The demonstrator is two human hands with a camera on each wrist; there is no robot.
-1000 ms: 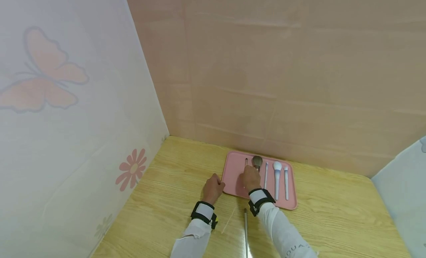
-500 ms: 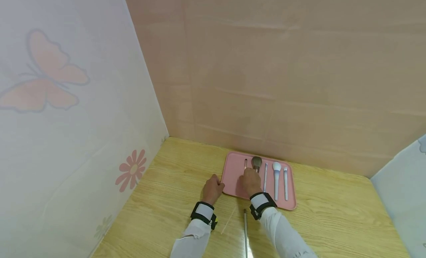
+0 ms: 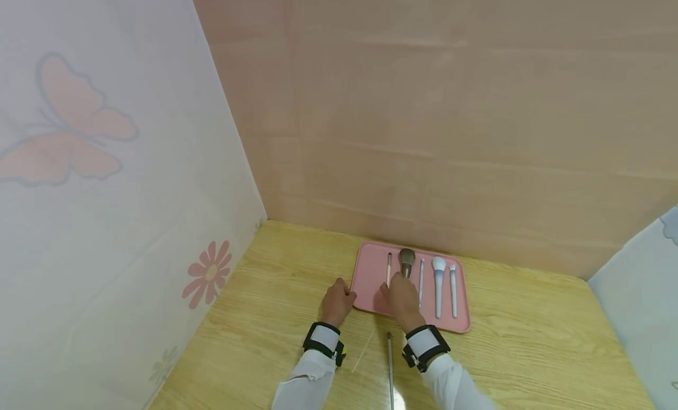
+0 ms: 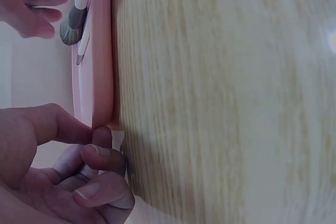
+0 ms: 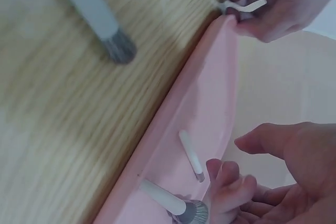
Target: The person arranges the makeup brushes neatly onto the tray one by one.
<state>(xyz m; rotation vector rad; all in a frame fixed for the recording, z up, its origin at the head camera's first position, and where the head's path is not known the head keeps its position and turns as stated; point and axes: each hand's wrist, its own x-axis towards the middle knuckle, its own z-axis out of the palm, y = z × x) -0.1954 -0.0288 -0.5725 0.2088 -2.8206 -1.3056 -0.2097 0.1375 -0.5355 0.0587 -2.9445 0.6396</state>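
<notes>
My left hand pinches the near left corner of a pink tray between thumb and fingers, as the left wrist view shows. Above the tray's near left part is my right hand, its thumb and fingers apart and nothing between them in the right wrist view. Close to its fingertips lies a thin short makeup brush. Beside that is a large makeup brush with a dark fluffy head, its handle partly hidden by the hand in the head view.
Further right on the tray lie a slim white brush, a white fluffy brush and a small white-headed brush. Another long thin brush lies on the wooden table in front, between the forearms. Walls stand behind and at both sides.
My right hand has drawn back toward me and its fingers have come off the thin brush, more of which now shows on the tray. My left hand stays at the tray corner.
</notes>
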